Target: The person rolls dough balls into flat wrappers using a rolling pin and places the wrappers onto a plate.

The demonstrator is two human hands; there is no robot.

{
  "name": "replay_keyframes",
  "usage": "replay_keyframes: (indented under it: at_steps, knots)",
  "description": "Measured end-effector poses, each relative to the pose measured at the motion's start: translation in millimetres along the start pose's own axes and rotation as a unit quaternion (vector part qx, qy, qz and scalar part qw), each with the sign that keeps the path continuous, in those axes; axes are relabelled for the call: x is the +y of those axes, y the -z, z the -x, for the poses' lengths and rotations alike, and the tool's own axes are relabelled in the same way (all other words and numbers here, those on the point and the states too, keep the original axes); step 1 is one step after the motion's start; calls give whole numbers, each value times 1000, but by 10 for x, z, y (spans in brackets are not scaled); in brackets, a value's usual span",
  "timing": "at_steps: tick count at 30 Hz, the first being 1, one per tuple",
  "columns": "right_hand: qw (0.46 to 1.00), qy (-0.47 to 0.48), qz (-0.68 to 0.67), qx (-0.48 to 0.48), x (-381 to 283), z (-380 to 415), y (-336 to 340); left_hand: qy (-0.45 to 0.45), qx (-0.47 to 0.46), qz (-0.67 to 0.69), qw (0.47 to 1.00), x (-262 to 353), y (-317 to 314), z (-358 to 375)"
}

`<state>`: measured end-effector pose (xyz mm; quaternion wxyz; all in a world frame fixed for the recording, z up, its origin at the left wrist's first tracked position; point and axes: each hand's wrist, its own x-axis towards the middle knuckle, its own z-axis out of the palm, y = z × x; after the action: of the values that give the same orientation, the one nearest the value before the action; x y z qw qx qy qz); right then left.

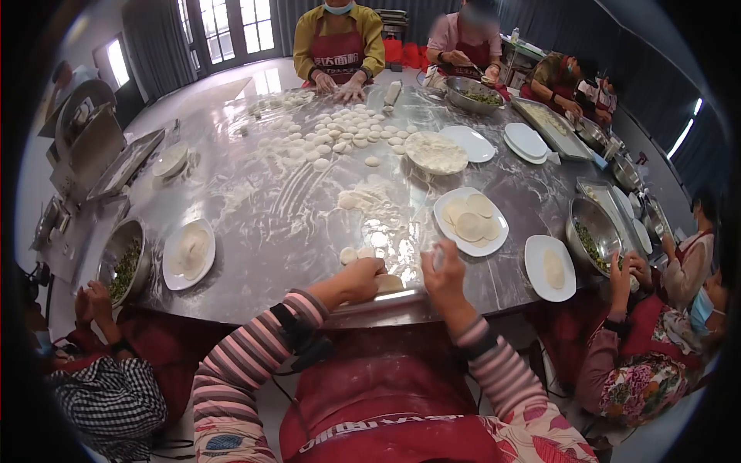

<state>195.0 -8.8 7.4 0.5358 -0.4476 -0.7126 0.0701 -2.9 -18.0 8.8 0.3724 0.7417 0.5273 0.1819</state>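
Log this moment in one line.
left hand: at dough disc | right hand: over table, grip unclear | white plate: flat dough rounds

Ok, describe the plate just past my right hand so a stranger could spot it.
On the big metal table, find your right hand at the near edge. Just beyond it and slightly to the right sits a white plate. Several overlapping dough rounds lie on it, while the next plate to its right shows what looks like just one.

Dough rounds (471,225) are cream, plates (471,143) white, sleeves (505,366) striped.
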Motion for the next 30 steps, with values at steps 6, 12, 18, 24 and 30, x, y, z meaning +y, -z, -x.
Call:
replay_keyframes:
  at_steps: [6,12,18,24,30]
  knots:
    - [1000,-6,3,-15,20,-55,-50,-25,11,-36,999,35,-25,-100]
    - [998,-49,-28,-5,-108,299,209,38,-45,49,997,44,79,104]
    - [1000,0,-3,-17,18,-265,-231,13,18,-33,999,-124,40,-36]
    - [999,7,-46,20,-102,268,252,14,-43,-49,998,57,20,-1]
    - [996,4,-87,7,-148,360,362,-15,-74,127,989,462,-34,-739]
